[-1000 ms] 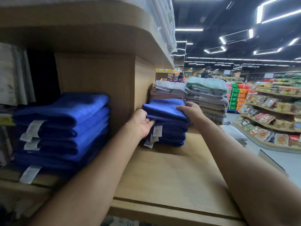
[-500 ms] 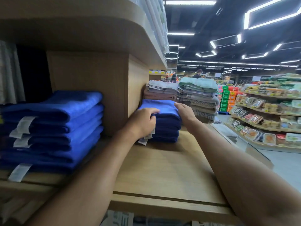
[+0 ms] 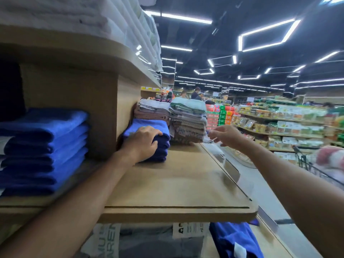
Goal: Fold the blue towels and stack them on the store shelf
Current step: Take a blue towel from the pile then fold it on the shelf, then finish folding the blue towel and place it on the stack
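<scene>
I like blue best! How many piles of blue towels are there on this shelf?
2. A big pile sits at the left, and a small pile is under the left hand. More blue cloth lies lower down; others may be hidden.

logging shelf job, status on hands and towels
left hand curled over small stack of folded blue towels; right hand open, midair; grey-brown towel pile beside it

A: Colours on the big towel stack (image 3: 46,146), 9 o'clock?
B: Plain royal blue, darker in the folds. Small stack (image 3: 149,124) mid-frame: blue top, navy below.
A: Piles at its 1 o'clock?
B: Near pile (image 3: 152,110) grey over brown. Far pile (image 3: 188,116) sage green, grey, then brown patterned. Shelf (image 3: 176,183) tan. 11 o'clock towels (image 3: 55,13) white.
</scene>
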`<move>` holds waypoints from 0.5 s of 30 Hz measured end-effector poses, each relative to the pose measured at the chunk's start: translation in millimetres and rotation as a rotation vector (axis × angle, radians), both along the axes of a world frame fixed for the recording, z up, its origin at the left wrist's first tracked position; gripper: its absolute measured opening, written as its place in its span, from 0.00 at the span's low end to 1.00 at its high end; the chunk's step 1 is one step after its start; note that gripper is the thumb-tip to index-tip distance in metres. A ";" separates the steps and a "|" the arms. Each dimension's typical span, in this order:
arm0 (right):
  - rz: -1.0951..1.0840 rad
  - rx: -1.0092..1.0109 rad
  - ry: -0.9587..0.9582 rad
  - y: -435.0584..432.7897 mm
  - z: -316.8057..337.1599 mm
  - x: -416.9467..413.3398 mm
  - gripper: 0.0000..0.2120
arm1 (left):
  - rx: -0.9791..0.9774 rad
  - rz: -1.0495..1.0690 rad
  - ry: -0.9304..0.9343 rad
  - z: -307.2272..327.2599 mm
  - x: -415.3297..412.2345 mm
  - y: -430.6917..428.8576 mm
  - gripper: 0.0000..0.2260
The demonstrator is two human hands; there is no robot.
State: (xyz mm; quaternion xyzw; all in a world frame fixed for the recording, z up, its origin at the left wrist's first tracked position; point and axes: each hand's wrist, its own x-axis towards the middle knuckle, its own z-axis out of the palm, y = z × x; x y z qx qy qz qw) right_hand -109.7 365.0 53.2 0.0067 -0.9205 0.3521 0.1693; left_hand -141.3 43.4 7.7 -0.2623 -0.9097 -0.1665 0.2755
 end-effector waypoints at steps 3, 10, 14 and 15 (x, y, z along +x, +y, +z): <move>-0.100 0.007 -0.080 44.7 -27.1 32.2 0.12 | -0.018 -0.086 0.000 1.9 42.4 28.0 0.14; -0.308 0.114 -0.351 96.5 -152.0 82.6 0.05 | -0.332 -0.088 -0.438 -46.6 118.6 86.7 0.22; -0.206 0.073 -0.426 67.1 -227.1 98.2 0.15 | -0.307 -0.065 -0.446 -53.0 121.8 89.2 0.23; -0.198 0.069 -0.367 61.7 -239.0 101.0 0.17 | -0.298 -0.064 -0.442 -53.3 120.6 88.3 0.23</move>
